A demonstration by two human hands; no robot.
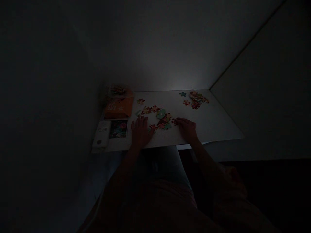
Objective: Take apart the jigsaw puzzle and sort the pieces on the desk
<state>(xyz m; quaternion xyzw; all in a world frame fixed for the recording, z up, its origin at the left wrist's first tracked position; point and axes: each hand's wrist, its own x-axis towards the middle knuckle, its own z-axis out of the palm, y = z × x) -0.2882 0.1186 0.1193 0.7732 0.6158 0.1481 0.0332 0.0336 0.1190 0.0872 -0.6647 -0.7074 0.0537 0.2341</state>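
The scene is very dark. My left hand (140, 131) lies flat on the white board (213, 123), fingers spread, just left of a joined cluster of colourful jigsaw pieces (160, 117). My right hand (186, 128) rests on the board to the right of that cluster, its fingertips touching a small reddish piece (174, 121); its fingers look curled, and whether they grip the piece is too dim to tell. A single piece (153, 127) lies between my hands.
A pile of loose pieces (197, 98) sits at the far right of the board. An orange box (119, 106) stands at the far left, with a picture card (118, 128) and a white box (102, 135) in front of it. Walls enclose the board.
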